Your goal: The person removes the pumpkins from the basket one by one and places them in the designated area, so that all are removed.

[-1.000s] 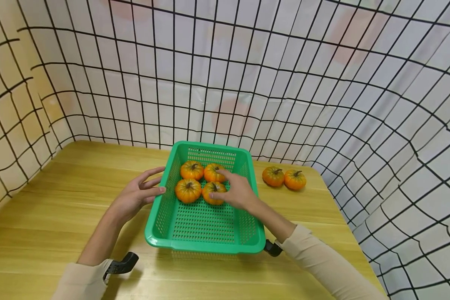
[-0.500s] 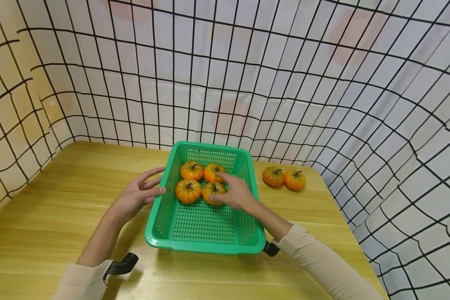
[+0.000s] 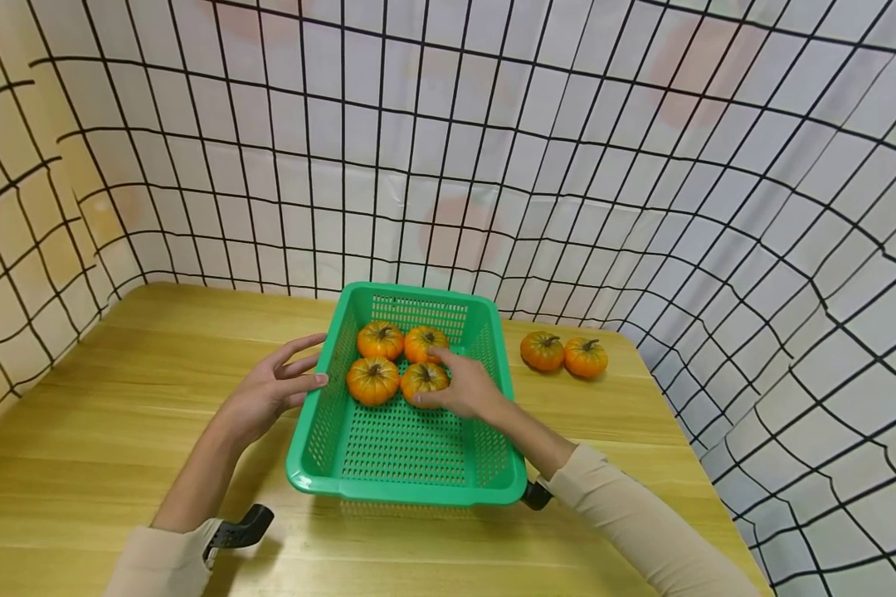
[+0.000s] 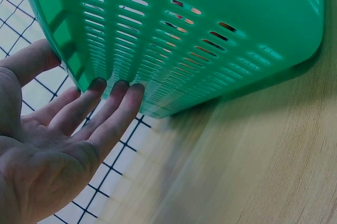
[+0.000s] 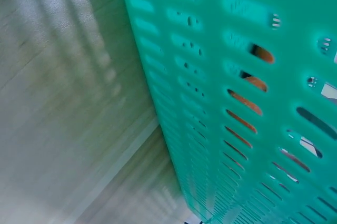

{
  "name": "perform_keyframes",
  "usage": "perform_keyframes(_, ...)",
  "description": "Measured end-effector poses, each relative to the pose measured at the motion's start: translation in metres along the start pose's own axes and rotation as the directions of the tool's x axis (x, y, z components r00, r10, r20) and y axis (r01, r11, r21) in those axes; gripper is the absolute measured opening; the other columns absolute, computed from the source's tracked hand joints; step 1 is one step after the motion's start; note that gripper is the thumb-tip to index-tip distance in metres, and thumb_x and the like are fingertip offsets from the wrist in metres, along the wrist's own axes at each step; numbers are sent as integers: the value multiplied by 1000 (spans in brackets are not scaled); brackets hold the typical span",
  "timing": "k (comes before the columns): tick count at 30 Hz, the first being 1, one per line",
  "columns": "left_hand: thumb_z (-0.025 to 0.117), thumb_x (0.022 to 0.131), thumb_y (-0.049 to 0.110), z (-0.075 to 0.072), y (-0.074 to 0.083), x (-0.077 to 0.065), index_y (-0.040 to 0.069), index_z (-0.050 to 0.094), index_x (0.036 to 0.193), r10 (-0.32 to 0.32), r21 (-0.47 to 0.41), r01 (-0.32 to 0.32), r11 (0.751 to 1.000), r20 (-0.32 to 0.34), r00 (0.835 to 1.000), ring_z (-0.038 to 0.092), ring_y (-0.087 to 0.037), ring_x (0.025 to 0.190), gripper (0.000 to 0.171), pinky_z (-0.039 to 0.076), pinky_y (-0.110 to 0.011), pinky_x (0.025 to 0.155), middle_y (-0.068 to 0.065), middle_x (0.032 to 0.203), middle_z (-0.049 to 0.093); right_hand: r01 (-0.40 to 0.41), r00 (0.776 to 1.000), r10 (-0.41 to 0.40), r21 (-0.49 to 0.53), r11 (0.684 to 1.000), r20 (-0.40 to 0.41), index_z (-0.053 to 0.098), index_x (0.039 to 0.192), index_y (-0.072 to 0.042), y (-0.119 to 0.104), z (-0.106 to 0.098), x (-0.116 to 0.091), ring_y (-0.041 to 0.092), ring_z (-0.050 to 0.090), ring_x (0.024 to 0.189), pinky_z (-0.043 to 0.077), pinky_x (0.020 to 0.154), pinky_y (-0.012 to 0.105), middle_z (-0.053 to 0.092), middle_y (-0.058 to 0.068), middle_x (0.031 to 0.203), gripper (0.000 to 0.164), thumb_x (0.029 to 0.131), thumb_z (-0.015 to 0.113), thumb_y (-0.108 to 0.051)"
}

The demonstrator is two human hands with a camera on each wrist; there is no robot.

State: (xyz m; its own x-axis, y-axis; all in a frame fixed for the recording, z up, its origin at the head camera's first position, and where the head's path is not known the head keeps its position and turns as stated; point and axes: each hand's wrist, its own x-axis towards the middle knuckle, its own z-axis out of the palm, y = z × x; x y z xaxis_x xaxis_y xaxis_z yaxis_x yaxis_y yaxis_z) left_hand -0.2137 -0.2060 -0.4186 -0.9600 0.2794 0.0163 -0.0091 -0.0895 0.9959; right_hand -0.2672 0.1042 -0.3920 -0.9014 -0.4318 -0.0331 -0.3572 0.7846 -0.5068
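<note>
A green slotted plastic basket (image 3: 403,495) stands on the wooden table with several small orange pumpkins inside. My right hand (image 3: 469,386) reaches over its right side, thumb and fingers around the front right pumpkin (image 3: 422,380). The fingertips lie between that one and the back right pumpkin (image 3: 422,338). Beside them sit the front left pumpkin (image 3: 373,381) and the back left pumpkin (image 3: 380,339). My left hand (image 3: 265,390) touches the left side: thumb at the rim, fairly straight fingertips against the outer wall (image 4: 174,40). In the right wrist view, the basket wall (image 5: 210,77) hides the right hand.
Two more pumpkins, a left one (image 3: 542,351) and a right one (image 3: 586,358), lie side by side on the table (image 3: 142,373) right of the basket. A white backdrop with black grid lines (image 3: 433,166) encloses the table's back and sides.
My right hand has sunk slightly toward the front right pumpkin, its thumb and fingertips sitting lower around it. The left hand and basket hold their places.
</note>
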Motion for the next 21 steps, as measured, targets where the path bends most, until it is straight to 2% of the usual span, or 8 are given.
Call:
perform_keyframes(7, 68, 97, 11, 0, -1, 1, 15, 27, 161, -2, -1, 2, 1000, 3, 1000, 64, -17, 122, 76, 57, -32, 94, -23, 162, 32, -18, 999, 20, -37, 999, 37, 44, 154, -13, 2, 3, 2, 40, 50, 137, 43, 111, 55, 51, 17, 152, 82, 86, 79, -44)
perform_keyframes(13, 68, 97, 11, 0, -1, 1, 14, 26, 161, -4, -2, 4, 1000, 4, 1000, 64, -17, 122, 76, 57, -33, 94, -23, 162, 32, -32, 999, 33, -40, 999, 41, 45, 153, -14, 3, 5, 3, 39, 52, 134, 46, 108, 55, 53, 17, 149, 80, 87, 78, -44)
perform_keyframes(21, 69, 97, 11, 0, -1, 1, 15, 27, 161, -6, 2, 6, 1000, 0, 1000, 63, -18, 124, 77, 57, -33, 94, -23, 162, 32, -34, 998, 36, -48, 998, 42, 44, 153, -14, 2, 5, 4, 41, 50, 135, 43, 110, 56, 53, 17, 150, 77, 89, 77, -41)
